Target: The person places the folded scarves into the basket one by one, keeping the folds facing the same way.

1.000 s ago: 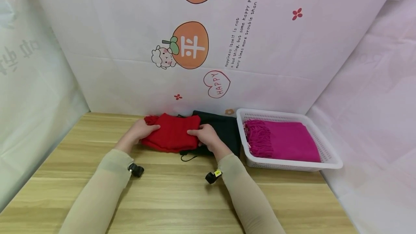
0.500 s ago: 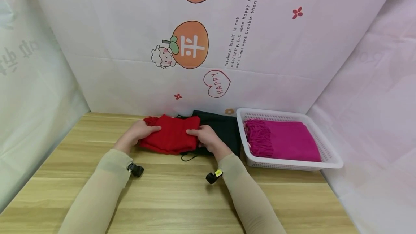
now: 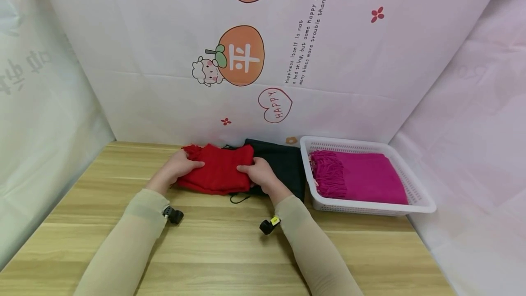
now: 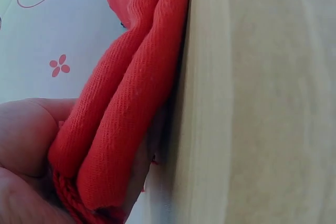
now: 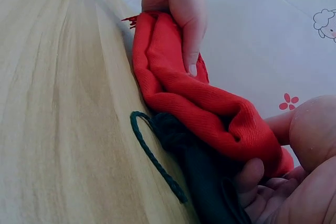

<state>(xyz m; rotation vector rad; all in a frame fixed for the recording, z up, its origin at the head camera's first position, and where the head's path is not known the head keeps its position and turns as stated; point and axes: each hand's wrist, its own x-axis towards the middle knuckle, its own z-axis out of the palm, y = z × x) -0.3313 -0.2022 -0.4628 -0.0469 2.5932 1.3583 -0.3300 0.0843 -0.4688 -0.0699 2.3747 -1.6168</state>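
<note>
A folded red scarf point(image 3: 219, 170) with a fringe at its left end lies between both hands at the back of the table. My left hand point(image 3: 176, 168) grips its left end, thumb on top and fingers underneath. At the opposite end my right hand point(image 3: 260, 172) pinches the scarf, thumb over it; in the right wrist view the fingers point(image 5: 250, 174) curl below the red cloth. A dark green folded scarf point(image 3: 283, 168) lies partly under the red one, and a green tassel strand point(image 5: 157, 163) sticks out onto the wood. Two thick folds of the red scarf show in the left wrist view.
To the right stands a white plastic basket point(image 3: 306, 163) holding a folded magenta scarf point(image 3: 370, 177) with fringe. A white printed sheet point(image 3: 337, 58) rises behind the wooden table point(image 3: 213, 250), and white sheets hang at both sides.
The red scarf and both hands stay nearly in place, with only slight shifts of the left hand and the scarf's front edge. The green scarf and basket have not moved.
</note>
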